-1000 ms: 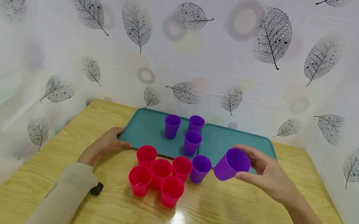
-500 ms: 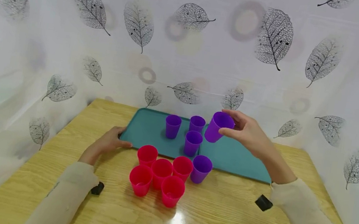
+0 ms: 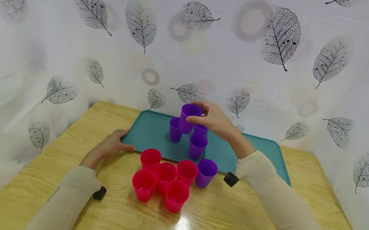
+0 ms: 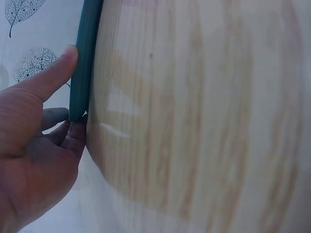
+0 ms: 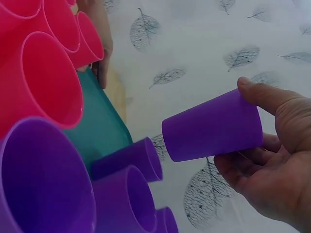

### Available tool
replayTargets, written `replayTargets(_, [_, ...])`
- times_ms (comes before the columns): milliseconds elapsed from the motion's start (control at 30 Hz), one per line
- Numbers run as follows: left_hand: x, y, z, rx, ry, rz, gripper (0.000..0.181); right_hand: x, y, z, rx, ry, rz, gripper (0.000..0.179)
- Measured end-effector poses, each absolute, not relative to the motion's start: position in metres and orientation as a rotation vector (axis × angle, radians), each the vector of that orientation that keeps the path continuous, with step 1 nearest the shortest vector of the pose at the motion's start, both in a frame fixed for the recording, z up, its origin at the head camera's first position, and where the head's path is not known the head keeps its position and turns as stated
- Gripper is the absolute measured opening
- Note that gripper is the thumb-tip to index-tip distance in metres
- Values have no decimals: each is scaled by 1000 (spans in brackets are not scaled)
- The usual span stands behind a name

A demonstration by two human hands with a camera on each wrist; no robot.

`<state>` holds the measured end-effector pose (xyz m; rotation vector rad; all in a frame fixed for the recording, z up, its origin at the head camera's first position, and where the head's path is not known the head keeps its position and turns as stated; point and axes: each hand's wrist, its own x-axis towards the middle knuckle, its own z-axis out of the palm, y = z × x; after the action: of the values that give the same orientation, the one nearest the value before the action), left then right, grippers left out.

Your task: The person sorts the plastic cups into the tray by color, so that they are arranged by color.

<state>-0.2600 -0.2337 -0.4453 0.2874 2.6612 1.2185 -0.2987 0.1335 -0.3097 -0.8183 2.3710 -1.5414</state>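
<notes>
My right hand (image 3: 213, 120) pinches a purple cup (image 3: 188, 121) by its rim, thumb on one side and fingers on the other. The cup hangs above the left teal tray (image 3: 147, 135), mouth up in the head view. Standing on that tray are three purple cups: one at the left (image 3: 174, 132), one at the back (image 3: 201, 130), partly hidden by the right hand, and one in front (image 3: 196, 150). My left hand (image 3: 113, 145) holds the tray's left front corner; in the left wrist view its thumb (image 4: 60, 68) presses the tray edge, fingers curled at the end.
Several red cups (image 3: 144, 184) stand grouped on the wooden table (image 3: 113, 215) before the tray, with another purple cup (image 3: 206, 174) at their right. A second teal tray (image 3: 264, 150) adjoins on the right. Leaf-patterned curtain (image 3: 213, 64) surrounds the table's back and sides.
My right hand has carried the purple cup from above the table at the right, up and leftward, to over the left tray. The left hand has stayed at the tray corner.
</notes>
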Motion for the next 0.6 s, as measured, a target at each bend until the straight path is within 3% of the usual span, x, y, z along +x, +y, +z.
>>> replayTargets(600, [-260,-235,-445,292,2687,1217,83,-296,54,-347,-904,2456,-1239,68])
